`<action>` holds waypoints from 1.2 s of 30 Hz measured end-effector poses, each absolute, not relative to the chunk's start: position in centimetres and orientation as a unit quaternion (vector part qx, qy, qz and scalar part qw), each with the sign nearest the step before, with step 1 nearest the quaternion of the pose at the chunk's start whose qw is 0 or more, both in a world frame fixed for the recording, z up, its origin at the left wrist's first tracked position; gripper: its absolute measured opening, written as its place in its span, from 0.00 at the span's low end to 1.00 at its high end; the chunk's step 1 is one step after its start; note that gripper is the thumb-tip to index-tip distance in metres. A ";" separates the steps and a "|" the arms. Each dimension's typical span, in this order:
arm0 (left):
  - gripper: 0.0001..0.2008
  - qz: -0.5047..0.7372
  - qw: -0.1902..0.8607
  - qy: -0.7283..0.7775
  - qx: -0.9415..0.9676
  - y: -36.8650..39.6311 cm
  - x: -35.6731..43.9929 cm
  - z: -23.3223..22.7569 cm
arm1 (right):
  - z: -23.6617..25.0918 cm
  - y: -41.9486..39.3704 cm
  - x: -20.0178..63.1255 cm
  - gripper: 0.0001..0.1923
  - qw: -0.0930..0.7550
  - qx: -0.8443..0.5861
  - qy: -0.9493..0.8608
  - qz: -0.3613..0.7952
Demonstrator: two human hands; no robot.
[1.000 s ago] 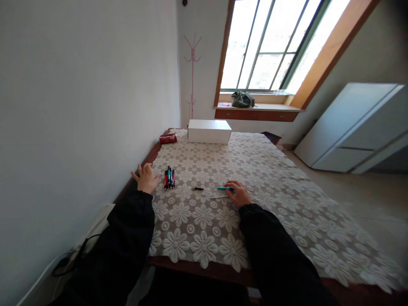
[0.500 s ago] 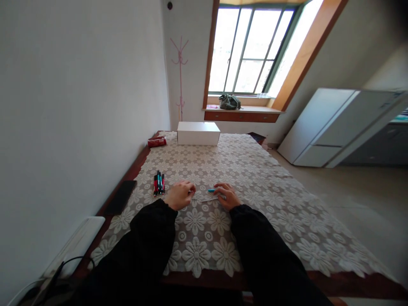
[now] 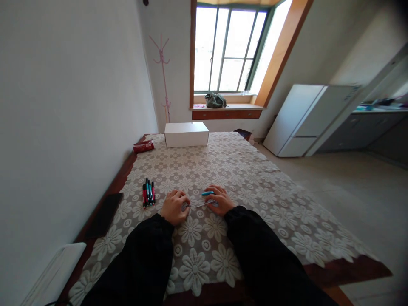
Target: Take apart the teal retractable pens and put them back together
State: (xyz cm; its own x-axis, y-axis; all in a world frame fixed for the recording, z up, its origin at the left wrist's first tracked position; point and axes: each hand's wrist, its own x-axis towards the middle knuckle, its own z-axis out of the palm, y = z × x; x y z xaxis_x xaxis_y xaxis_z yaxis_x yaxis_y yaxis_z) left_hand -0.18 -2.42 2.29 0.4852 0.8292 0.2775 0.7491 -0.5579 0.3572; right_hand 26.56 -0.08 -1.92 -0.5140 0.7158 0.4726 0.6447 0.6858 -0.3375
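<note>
A thin white stick, which looks like a pen refill [image 3: 200,205], stretches between my two hands just above the lace cloth. My left hand [image 3: 174,207] is closed in a pinch at its left end; the fingertips partly hide what they grip. My right hand [image 3: 221,199] has its fingers curled around a short blue pen barrel [image 3: 208,193], with the refill's other end by its thumb. To the left of my left hand lies a bunch of several red, blue and black pens [image 3: 148,193] side by side.
A white box [image 3: 186,135] stands at the table's far end, with a dark red pouch [image 3: 143,146] to its left. Along the left edge lie a black flat object [image 3: 104,214] and a white device [image 3: 52,274]. The wall rises close on the left.
My left hand has come down and closer to the refill, now meeting its left end. The blue barrel stays in my right hand. The view has swung slightly right.
</note>
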 end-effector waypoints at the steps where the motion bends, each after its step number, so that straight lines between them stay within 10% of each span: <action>1: 0.06 0.218 0.093 0.461 0.855 -2.3 -0.1 2.2 | -2.0 -0.1 26.5 0.06 0.298 -0.388 -0.870 0.057; 36: 0.07 0.318 0.143 0.444 0.825 -1.5 -0.3 1.3 | -1.6 -1.2 23.4 0.04 0.275 -0.486 -0.815 0.154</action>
